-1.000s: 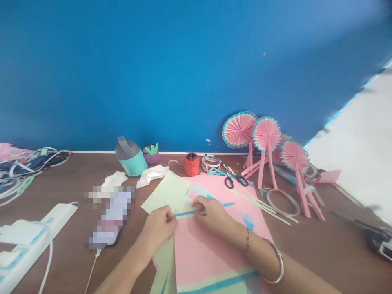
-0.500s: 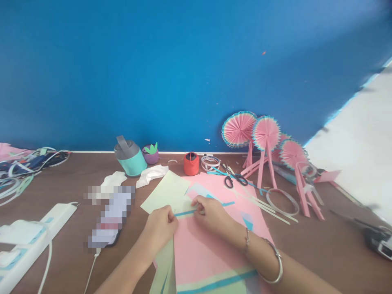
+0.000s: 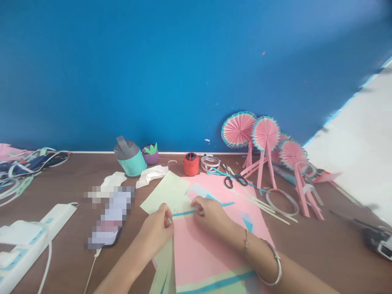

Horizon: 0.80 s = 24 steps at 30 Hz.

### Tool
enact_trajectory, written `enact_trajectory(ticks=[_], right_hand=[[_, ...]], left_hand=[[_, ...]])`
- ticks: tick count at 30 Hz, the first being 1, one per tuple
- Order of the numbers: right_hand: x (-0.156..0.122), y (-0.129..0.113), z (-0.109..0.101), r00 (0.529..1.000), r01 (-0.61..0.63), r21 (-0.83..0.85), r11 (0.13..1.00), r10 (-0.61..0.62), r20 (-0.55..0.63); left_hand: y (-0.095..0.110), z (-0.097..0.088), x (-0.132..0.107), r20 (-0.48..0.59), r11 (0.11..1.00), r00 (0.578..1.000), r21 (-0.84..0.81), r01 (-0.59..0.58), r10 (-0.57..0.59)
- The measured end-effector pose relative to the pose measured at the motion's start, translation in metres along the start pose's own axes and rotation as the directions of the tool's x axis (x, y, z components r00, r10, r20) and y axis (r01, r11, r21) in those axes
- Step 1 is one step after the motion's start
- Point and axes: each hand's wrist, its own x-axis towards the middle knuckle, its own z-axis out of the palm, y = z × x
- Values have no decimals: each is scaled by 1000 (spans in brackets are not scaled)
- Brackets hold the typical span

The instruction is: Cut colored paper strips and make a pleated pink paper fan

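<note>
A pink paper sheet [image 3: 196, 253] lies in front of me, with pale green and blue strips across its near and far ends. My left hand [image 3: 157, 226] is closed in a pinch at its far left corner, where the far blue strip [image 3: 183, 213] begins. Curled over that same far edge is my right hand [image 3: 212, 214], its fingers drawn together on the paper; the exact fingertip contact is partly hidden. Pale green paper [image 3: 167, 192] and more pink paper [image 3: 226, 183] lie beyond and under the sheet. Blue paper scraps [image 3: 247, 222] rest by my right forearm.
Black-handled scissors [image 3: 235, 179] and pale paper strips [image 3: 269, 204] lie to the right, near standing pink folded-paper fans [image 3: 266, 134]. A red container [image 3: 191, 164] and a teal pot [image 3: 131, 159] stand toward the blue wall. A phone [image 3: 112, 220] and power strip [image 3: 36, 245] are left.
My left hand has shifted slightly left and up along the sheet's corner, its fingertips turning a little. My right hand stays almost in place on the far edge.
</note>
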Motion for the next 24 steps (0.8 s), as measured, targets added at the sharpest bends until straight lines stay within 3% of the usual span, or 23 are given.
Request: enact_trajectory(ticks=[3, 5, 9, 11, 14, 17, 20, 24], right_hand=[[0, 0, 0, 1000, -6, -6, 1000, 6, 1], [1, 0, 0, 1000, -9, -1, 1000, 9, 7], [0, 0, -1, 1000, -23, 34, 999, 23, 13], [-1, -1, -1, 1000, -18, 46, 999, 18, -2], [-2, -3, -3, 1000, -2, 43, 999, 3, -19], [-3, -4, -3, 999, -3, 38, 999, 4, -33], [-4, -2, -1, 999, 10, 25, 1000, -9, -41], [-4, 0, 1, 998, 30, 15, 999, -30, -47]], left_hand=[[5, -1, -11, -123, 989, 991, 141, -38, 55], [11, 2, -19, -176, 967, 973, 230, -109, 152], [15, 28, -29, -155, 837, 878, 412, -359, 453], [9, 48, -29, -106, 758, 838, 499, -421, 536], [-6, 74, -25, -134, 611, 727, 655, -445, 673], [-20, 88, -22, -134, 528, 678, 741, -415, 723], [-23, 93, -22, -157, 505, 658, 774, -381, 736], [-17, 92, -26, -189, 505, 671, 805, -313, 717]])
